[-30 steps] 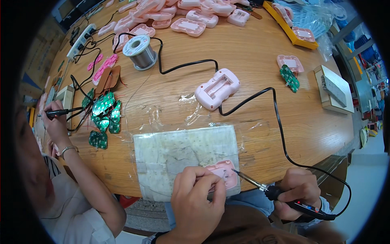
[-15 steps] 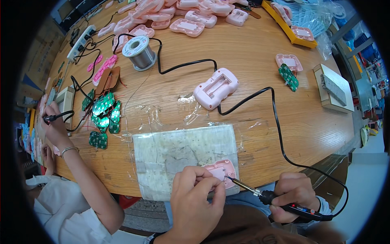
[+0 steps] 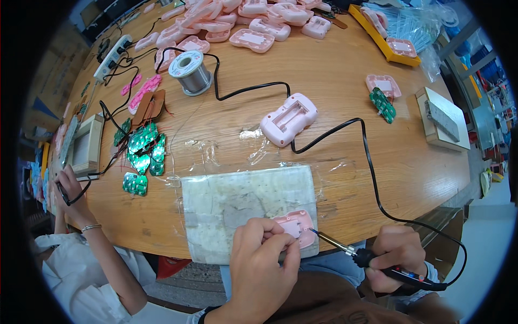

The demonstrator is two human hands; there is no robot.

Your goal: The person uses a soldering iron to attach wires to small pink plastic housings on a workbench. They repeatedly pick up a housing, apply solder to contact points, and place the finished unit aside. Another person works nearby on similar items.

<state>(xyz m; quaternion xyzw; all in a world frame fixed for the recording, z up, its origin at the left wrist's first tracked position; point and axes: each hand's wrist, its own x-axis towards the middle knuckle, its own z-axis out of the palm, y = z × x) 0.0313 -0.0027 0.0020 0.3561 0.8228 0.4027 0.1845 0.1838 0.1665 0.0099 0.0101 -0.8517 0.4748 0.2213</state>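
Lying beyond left hand: cord, spool

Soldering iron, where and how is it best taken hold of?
Probably by its thick black handle, coming from the right, where the cable leaves it. The slim metal shaft points the other way, toward the pink shell, so this side avoids the bare metal. The right hand grips it there.

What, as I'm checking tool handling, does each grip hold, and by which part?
The right grip holds a soldering iron by its black handle. The left grip is at the pink shell's left end; its hold cannot be told.
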